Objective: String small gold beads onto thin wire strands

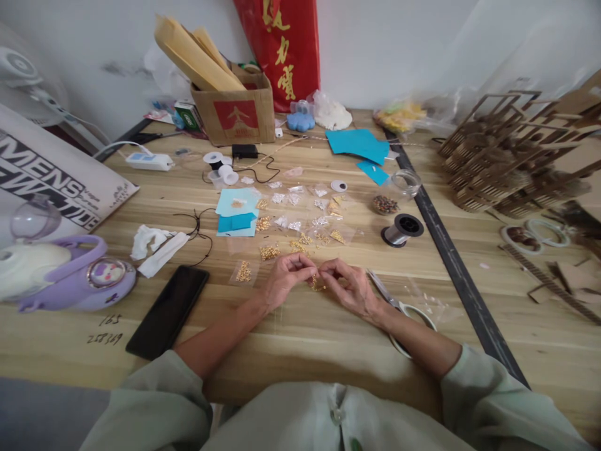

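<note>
In the middle of the table, my left hand [287,277] and my right hand [348,285] meet almost fingertip to fingertip, each closed in a pinch. A small strand of gold beads [314,283] hangs between them and curves under the right fingers. Fine thread at the fingertips is too small to make out. Just beyond my hands lie loose gold beads [300,243] and a small pile of gold beads [270,252]. A clear bag of gold beads [243,272] rests left of my left hand. Under my right forearm lie scissors [382,288] with white handles.
A wire spool [402,230] and a jar of dark beads [385,203] stand to the right. Several small bags of silver beads [294,199] lie farther back. At left are a black phone [168,311] and a purple bottle [89,275]. A cardboard box [239,116] stands behind.
</note>
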Available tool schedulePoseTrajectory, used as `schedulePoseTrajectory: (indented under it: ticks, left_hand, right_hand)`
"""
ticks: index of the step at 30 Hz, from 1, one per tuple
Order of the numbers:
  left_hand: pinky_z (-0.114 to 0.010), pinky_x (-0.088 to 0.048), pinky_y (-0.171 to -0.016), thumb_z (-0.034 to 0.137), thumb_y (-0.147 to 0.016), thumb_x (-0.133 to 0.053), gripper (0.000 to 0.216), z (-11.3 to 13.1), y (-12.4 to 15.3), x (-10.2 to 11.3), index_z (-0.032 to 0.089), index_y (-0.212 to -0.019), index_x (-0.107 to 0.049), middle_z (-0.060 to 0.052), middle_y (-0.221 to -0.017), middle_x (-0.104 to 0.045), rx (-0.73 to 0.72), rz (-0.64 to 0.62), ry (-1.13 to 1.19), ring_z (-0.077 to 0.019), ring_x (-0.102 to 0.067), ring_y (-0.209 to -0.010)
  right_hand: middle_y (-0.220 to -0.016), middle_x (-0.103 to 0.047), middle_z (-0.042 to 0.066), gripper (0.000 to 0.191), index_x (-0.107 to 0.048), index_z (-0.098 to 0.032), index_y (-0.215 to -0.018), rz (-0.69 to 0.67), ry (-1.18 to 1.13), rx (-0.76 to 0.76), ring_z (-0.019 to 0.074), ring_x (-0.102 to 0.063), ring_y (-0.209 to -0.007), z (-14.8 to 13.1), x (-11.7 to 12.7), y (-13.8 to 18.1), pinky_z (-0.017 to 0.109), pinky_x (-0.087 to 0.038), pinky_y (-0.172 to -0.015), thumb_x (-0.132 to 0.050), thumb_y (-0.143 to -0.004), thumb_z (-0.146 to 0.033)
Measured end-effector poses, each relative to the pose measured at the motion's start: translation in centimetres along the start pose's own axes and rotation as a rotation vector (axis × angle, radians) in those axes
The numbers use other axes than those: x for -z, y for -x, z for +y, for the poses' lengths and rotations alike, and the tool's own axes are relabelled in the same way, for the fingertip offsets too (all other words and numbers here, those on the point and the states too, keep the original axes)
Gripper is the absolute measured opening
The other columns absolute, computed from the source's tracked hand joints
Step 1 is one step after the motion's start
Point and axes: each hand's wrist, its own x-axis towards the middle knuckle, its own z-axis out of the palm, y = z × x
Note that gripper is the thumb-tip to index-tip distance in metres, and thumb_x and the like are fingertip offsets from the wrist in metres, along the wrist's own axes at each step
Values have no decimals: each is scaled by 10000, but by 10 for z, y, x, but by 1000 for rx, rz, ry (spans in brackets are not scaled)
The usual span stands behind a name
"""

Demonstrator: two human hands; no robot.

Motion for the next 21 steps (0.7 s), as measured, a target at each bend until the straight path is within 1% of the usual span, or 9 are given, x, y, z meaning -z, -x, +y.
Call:
schedulePoseTrajectory:
  ticks: [2, 5, 8, 14, 16, 18, 21]
  left_hand:
    - [-233, -447, -607, 248, -673, -731, 151, 1, 1, 0, 130, -673, -636, -2, -619, -615, -22, 31, -83, -99, -550, -590]
    - [-222, -438, -602, 242, -689, -714, 138, 2, 2, -1, 131, -685, -632, 3, -623, -610, -27, 52, -134, -96, -544, -596]
    - [-219, -437, -610, 238, -696, -709, 134, 2, 2, 0, 129, -693, -631, 6, -631, -609, -31, 55, -134, -93, -542, -602]
    - [-225, -436, -622, 240, -692, -715, 143, -2, 1, 1, 124, -700, -632, 0, -646, -617, -26, 48, -90, -95, -549, -611]
    - [-229, -441, -622, 243, -686, -720, 149, -2, 0, 1, 123, -697, -632, -2, -643, -621, -16, 38, -42, -95, -550, -603]
    - [-234, -447, -619, 246, -677, -724, 156, -2, 0, 1, 122, -687, -630, -7, -642, -627, -6, 25, 7, -98, -553, -597]
    - [-234, -447, -611, 249, -671, -724, 161, 0, 0, 0, 121, -678, -628, -12, -646, -633, -5, 31, 5, -98, -553, -591]
  right_hand:
    - [-749, -667, 29, 129, -567, -176, -955, 4, -14, 0, 121, -601, -625, 0, 0, 0, 218, -457, -548, -478, -928, -266]
    - [-725, -651, 22, 134, -544, -178, -1000, 26, -19, -12, 118, -596, -618, 1, -2, 2, 206, -441, -519, -504, -922, -280]
    - [-700, -628, 10, 164, -512, -180, -1031, 45, -25, -15, 117, -588, -607, 4, -4, 3, 198, -416, -496, -528, -914, -293]
    - [-705, -602, -3, 201, -436, -190, -1096, 31, -90, -6, 121, -583, -624, 5, -3, 4, 223, -442, -551, -497, -931, -286]
    - [-721, -608, 9, 168, -449, -192, -1082, 24, -73, -21, 125, -585, -634, 4, -1, 3, 224, -447, -548, -457, -947, -292]
    - [-734, -622, 22, 134, -492, -188, -1027, 30, -22, -21, 123, -578, -611, 3, 0, 2, 223, -445, -536, -438, -953, -286]
    - [-742, -641, 33, 128, -563, -178, -945, 55, 60, 32, 121, -577, -597, 4, 1, -1, 232, -461, -562, -458, -942, -250]
